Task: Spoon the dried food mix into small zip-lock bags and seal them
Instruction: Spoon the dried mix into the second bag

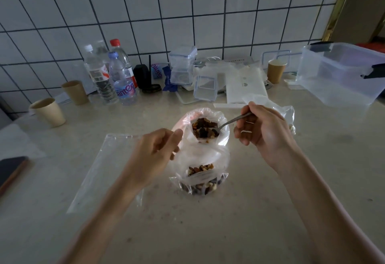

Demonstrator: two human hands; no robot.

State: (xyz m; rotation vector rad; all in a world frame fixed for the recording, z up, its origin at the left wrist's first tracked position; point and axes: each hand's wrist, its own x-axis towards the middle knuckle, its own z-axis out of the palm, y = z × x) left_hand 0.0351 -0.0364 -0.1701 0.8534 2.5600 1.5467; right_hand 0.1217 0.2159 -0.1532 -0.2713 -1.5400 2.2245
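Observation:
A clear plastic bag of dried food mix (205,130) stands open in the middle of the counter, its rim rolled down. My right hand (263,127) grips a metal spoon (233,120) whose bowl is dipped into the mix. My left hand (158,151) pinches the upper edge of a small zip-lock bag (201,177), which stands just in front of the big bag and holds some nuts and dried fruit. A flat empty zip-lock bag (104,163) lies on the counter under my left forearm.
Paper cups (49,111), several water bottles (116,74), stacked clear containers (182,64) and a large clear storage bin (341,74) line the tiled wall. A dark phone (11,169) lies at the left edge. Crumbs dot the counter (208,222).

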